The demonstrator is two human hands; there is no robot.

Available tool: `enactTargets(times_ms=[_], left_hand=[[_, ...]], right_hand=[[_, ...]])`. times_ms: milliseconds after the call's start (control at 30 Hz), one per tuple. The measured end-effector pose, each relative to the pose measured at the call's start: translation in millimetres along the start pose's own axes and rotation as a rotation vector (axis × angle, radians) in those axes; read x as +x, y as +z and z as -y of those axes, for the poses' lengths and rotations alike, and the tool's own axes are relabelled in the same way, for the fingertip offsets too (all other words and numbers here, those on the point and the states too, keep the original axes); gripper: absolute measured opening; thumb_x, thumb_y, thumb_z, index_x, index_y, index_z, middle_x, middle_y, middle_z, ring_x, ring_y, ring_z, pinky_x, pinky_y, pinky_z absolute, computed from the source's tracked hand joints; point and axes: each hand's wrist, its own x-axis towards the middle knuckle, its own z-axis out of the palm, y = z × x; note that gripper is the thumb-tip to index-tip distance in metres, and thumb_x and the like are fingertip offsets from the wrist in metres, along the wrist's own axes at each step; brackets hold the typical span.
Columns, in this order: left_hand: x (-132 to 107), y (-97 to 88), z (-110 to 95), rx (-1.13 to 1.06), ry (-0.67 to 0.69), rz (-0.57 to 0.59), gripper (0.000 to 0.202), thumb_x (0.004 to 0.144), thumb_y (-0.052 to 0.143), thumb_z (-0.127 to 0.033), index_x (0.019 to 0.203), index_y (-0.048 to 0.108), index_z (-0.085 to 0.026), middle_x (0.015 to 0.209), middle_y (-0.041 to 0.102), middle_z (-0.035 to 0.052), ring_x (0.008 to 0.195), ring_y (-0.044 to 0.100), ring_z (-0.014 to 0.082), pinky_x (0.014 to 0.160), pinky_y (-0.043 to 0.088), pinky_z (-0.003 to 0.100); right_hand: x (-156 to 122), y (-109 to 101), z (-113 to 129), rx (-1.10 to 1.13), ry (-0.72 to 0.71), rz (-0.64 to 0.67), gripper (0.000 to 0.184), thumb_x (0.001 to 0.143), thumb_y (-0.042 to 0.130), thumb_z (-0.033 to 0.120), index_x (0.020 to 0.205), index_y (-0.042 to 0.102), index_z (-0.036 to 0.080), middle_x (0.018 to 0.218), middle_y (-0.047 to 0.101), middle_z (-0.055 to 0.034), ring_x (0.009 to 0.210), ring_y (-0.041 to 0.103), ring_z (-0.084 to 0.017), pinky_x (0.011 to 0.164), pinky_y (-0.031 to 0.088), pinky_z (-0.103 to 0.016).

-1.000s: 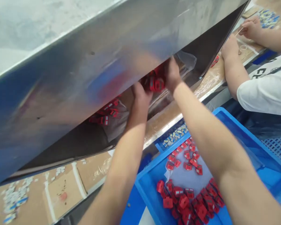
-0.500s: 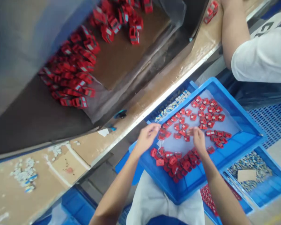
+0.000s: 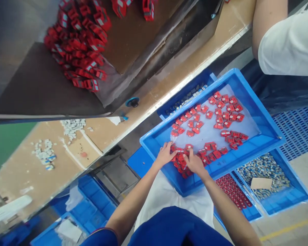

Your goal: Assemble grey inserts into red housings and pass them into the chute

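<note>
Red pieces: small red plastic pieces (image 3: pixel 209 114) with pale label patches, scattered loosely over the clear plastic liner (image 3: pixel 207 131) in the blue plastic tray (image 3: pixel 259 102), and bunched thickest at the tray's near edge.

Handling: they look light, stiff and blocky, probably not fragile, though their small size and the slick liner may let them skid. A pinch across the two narrow sides of one piece seems the surest hold.

Left hand: the left hand (image 3: pixel 165 154) rests on the near cluster, at the tray's near edge, and its grip cannot be told.

Right hand: the right hand (image 3: pixel 193 163) lies just beside the left, over the same cluster; whether it grips anything cannot be told.

Hands: close together, nearly touching, neither visibly clamped.

Around: beyond the tray lies a heap of red pieces (image 3: pixel 78 51) on a brown board. Just beside the tray's right corner sits a blue bin of small grey parts (image 3: pixel 263 177). Past its far corner shows a co-worker's white sleeve (image 3: pixel 287 44).
</note>
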Motion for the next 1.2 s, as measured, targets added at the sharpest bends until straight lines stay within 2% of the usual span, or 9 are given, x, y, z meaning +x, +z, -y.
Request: enactTargets(times_ms=[133,233,400,533,700,800,900,1100,1200], left_hand=[[-7,0.1,1,0.038,0.030,0.030,0.046,0.099,0.058,-0.041,0.141,0.053,-0.024,0.134,0.068,0.0129,0.128,0.065,0.0342,0.115,0.043,0.051],[-7,6.2,1,0.062,0.028,0.050,0.052,0.095,0.065,-0.039,0.143,0.052,-0.023,0.134,0.070,0.0139,0.129,0.064,0.0360,0.117,0.040,0.053],[-5,17.4,0,0.042,-0.004,0.014,0.072,0.094,0.066,-0.040,0.156,0.036,-0.021,0.149,0.059,0.0189,0.139,0.057,0.0366,0.117,0.040,0.051],[1,17.1,4,-0.017,-0.051,-0.013,0.075,0.091,0.068,-0.039,0.157,0.039,-0.020,0.149,0.057,0.0204,0.137,0.058,0.0404,0.118,0.037,0.056],[3,19.8,3,-0.197,-0.032,0.004,0.068,0.092,0.067,-0.037,0.155,0.045,-0.023,0.147,0.064,0.0138,0.135,0.062,0.0332,0.117,0.044,0.047],[-2,26.9,-1,-0.317,-0.020,-0.026,0.057,0.092,0.065,-0.030,0.148,0.055,-0.022,0.139,0.071,0.0103,0.133,0.064,0.0304,0.124,0.036,0.049],[-5,33.3,-2,-0.455,-0.037,-0.089,0.052,0.090,0.066,-0.029,0.142,0.061,-0.023,0.139,0.072,0.0083,0.133,0.065,0.0285,0.125,0.038,0.046],[2,40.7,5,-0.797,-0.129,-0.216,0.048,0.090,0.069,-0.044,0.132,0.069,-0.021,0.138,0.072,0.0091,0.133,0.065,0.0303,0.121,0.044,0.046],[5,39.7,2,-0.982,-0.149,-0.270,0.058,0.087,0.071,-0.057,0.130,0.071,-0.018,0.137,0.073,0.0109,0.132,0.066,0.0314,0.119,0.047,0.046]], right_hand=[[-8,21,13,0.044,0.005,0.035,0.046,0.105,0.049,0.042,0.142,0.050,0.015,0.137,0.066,-0.0213,0.111,0.074,-0.032,0.092,0.054,-0.038],[-2,30,14,0.114,0.049,-0.009,0.048,0.104,0.049,0.043,0.141,0.048,0.013,0.137,0.064,-0.0234,0.111,0.074,-0.033,0.091,0.055,-0.039],[-1,44,8,0.275,0.081,-0.152,0.061,0.105,0.039,0.041,0.156,0.028,0.008,0.141,0.061,-0.0266,0.120,0.070,-0.034,0.098,0.054,-0.043],[-2,63,8,0.417,0.057,-0.238,0.059,0.102,0.040,0.049,0.147,0.042,0.010,0.145,0.057,-0.0264,0.128,0.064,-0.034,0.102,0.053,-0.045],[-2,85,7,0.621,0.054,-0.348,0.052,0.102,0.036,0.053,0.132,0.050,0.013,0.137,0.062,-0.0233,0.129,0.062,-0.030,0.108,0.050,-0.045],[-8,101,13,0.731,0.100,-0.422,0.056,0.102,0.034,0.056,0.136,0.046,0.013,0.138,0.062,-0.0251,0.127,0.063,-0.030,0.106,0.051,-0.047],[-9,112,23,0.817,0.131,-0.503,0.062,0.103,0.032,0.058,0.142,0.045,0.012,0.149,0.054,-0.0265,0.138,0.055,-0.031,0.113,0.045,-0.048],[11,112,40,0.945,0.133,-0.569,0.062,0.102,0.036,0.059,0.144,0.050,0.015,0.151,0.055,-0.0207,0.141,0.052,-0.027,0.116,0.043,-0.043],[17,110,51,0.981,0.135,-0.614,0.060,0.101,0.039,0.059,0.140,0.054,0.016,0.149,0.058,-0.0195,0.139,0.054,-0.027,0.115,0.045,-0.043]])
